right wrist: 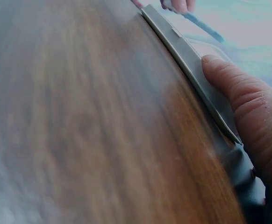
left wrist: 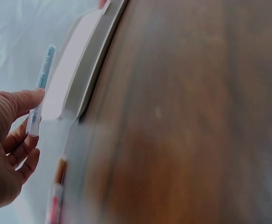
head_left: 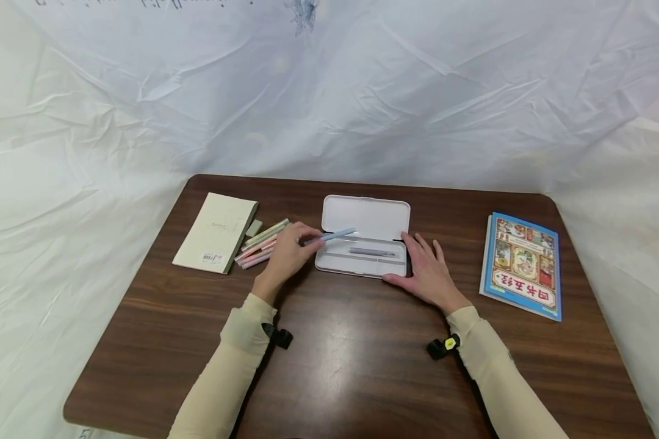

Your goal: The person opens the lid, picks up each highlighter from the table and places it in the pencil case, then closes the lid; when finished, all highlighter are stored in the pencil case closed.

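Note:
My left hand (head_left: 288, 256) pinches a light blue pen (head_left: 337, 233) between thumb and fingers, above the left side of an opened white pencil case (head_left: 365, 219). In the left wrist view the pen (left wrist: 46, 70) shows a clear end below the thumb. A grey pen (head_left: 371, 251) lies in the case's tray. At the case's right end my right hand (head_left: 431, 277) rests with fingers spread, its thumb at the front corner and its index finger near the hinge. The right wrist view has that thumb (right wrist: 234, 84) over the case's front wall (right wrist: 192, 74).
Several pastel pens (head_left: 260, 245) lie in a bunch left of the case, beside a small eraser (head_left: 254, 228) and a cream notebook (head_left: 214, 231). Toward the right edge of the brown table (head_left: 351, 347) lies a blue picture-covered book (head_left: 523, 265). White sheeting (head_left: 362, 110) hangs behind.

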A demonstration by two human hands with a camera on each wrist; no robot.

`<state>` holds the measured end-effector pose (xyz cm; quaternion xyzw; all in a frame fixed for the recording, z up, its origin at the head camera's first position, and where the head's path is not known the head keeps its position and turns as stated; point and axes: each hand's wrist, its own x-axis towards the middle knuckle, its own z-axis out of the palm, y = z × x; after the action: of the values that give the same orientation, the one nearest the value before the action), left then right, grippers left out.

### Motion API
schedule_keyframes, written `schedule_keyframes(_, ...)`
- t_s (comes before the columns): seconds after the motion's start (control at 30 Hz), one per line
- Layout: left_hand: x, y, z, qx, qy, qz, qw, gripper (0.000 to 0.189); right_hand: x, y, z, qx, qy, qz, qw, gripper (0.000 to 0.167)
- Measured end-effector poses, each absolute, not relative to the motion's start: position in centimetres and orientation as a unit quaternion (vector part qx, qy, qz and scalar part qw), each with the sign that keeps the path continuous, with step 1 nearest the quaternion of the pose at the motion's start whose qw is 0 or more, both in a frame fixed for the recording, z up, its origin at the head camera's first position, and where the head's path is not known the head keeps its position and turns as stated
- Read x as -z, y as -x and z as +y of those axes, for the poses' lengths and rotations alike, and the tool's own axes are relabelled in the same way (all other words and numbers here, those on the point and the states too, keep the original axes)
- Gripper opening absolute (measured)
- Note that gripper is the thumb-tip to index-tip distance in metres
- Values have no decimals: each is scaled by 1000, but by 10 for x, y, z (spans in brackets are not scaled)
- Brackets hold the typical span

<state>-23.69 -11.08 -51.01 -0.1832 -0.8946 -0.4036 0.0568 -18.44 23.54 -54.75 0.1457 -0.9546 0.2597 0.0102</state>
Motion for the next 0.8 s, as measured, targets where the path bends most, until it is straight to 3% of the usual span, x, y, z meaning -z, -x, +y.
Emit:
schedule_keyframes(0.53, 507, 263, -55, 293, 307, -905, -11, 19, 548, 184, 235, -263, -144, -954, 12, 114)
schedule_keyframes(0.8, 506, 267, -39, 260, 335, -906, -18, 19, 546, 184, 235, -267, -148, -952, 18, 112)
